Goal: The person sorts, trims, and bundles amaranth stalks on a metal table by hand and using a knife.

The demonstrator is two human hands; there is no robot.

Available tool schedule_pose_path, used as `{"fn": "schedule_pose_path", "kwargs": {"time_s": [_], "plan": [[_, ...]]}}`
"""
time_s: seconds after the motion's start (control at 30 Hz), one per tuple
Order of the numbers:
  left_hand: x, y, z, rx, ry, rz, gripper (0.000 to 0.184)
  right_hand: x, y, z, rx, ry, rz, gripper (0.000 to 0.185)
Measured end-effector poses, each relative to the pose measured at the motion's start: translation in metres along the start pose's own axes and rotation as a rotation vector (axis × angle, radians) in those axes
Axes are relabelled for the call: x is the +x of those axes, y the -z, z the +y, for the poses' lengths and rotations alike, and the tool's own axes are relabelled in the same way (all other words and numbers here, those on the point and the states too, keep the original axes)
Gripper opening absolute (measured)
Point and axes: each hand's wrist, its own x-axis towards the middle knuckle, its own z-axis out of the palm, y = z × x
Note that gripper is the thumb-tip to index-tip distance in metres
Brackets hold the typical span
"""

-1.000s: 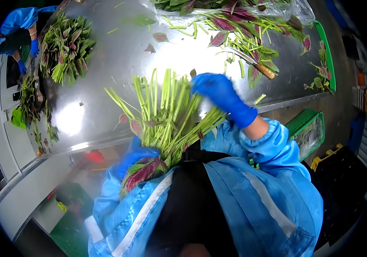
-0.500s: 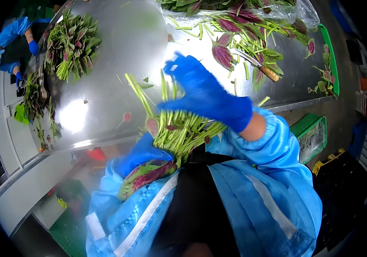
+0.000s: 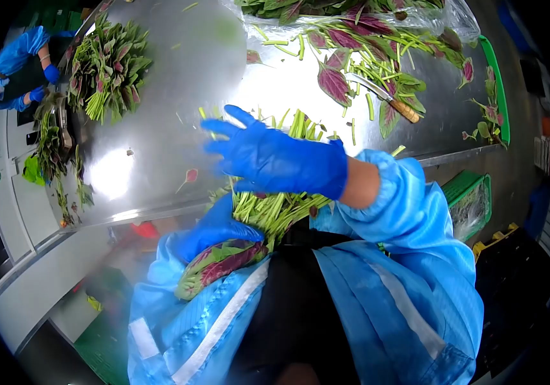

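My left hand (image 3: 217, 228), in a blue glove, is wrapped round a bunch of red-and-green amaranth (image 3: 268, 215) held against my body. Its pale green stems point up and away from me, and its leaves hang below the hand. Over the stems reaches my right hand (image 3: 272, 157), also gloved, with fingers spread and pointing left; they are slightly blurred. I see nothing held in it. Part of the bunch is hidden behind this hand. To the right, a knife (image 3: 404, 110) with a wooden handle lies among cut stems and leaves.
A larger amaranth bunch (image 3: 108, 70) lies on the metal table (image 3: 179, 77) at the left. Plastic wrap (image 3: 461, 22) and more greens are at the back. A green crate (image 3: 467, 199) stands below at right. At far left, a co-worker's gloved hand (image 3: 51, 72) shows near other stems.
My right hand has moved down and left across the stems, now covering more of them. My left hand keeps its hold. The co-worker's lower hand has shifted up and right.
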Motion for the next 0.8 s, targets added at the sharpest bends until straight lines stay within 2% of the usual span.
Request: {"fn": "schedule_pose_path", "kwargs": {"time_s": [0.07, 0.1, 0.13, 0.2, 0.3, 0.37, 0.43, 0.47, 0.57, 0.6, 0.7, 0.8], "plan": [[0.002, 0.0, -0.001, 0.021, -0.025, -0.006, 0.087, -0.011, -0.021, 0.047, -0.624, 0.08, -0.037, 0.022], [0.003, 0.003, -0.003, 0.072, -0.052, -0.011, 0.088, -0.01, 0.003, 0.052, 0.063, -0.318, 0.021, 0.014], [0.003, 0.004, -0.005, 0.121, -0.077, -0.012, 0.088, -0.009, 0.028, 0.057, 0.755, -0.628, 0.356, 0.01], [0.0, 0.004, -0.003, 0.139, -0.04, 0.004, 0.089, -0.015, 0.057, 0.07, -0.024, -0.288, 0.548, 0.012], [-0.003, 0.007, -0.001, 0.115, 0.014, 0.013, 0.088, -0.019, 0.06, 0.031, -0.084, -0.368, 0.051, 0.025], [-0.001, 0.003, 0.0, 0.054, 0.009, 0.005, 0.087, -0.041, 0.027, 0.014, -0.057, -0.293, -0.131, 0.032], [-0.001, -0.003, 0.002, -0.037, -0.024, -0.002, 0.086, -0.044, 0.039, 0.014, 0.013, -0.505, -0.484, 0.035], [-0.001, -0.002, 0.001, 0.012, -0.033, -0.007, 0.085, -0.042, 0.044, 0.013, 0.05, -0.606, -0.661, 0.037], [-0.003, 0.001, -0.004, 0.079, -0.054, 0.0, 0.085, -0.047, 0.028, 0.011, 0.259, -0.41, -0.273, 0.04], [-0.003, 0.001, -0.009, 0.047, -0.062, 0.016, 0.085, -0.042, 0.026, 0.012, 0.494, -0.445, -0.37, 0.046], [-0.003, 0.0, -0.009, 0.072, -0.071, 0.046, 0.089, -0.032, 0.01, -0.001, 0.697, -0.563, -0.462, 0.046], [-0.007, -0.001, -0.005, 0.133, -0.058, 0.045, 0.09, -0.043, -0.006, 0.018, 0.826, -0.673, -0.173, 0.022]]}}
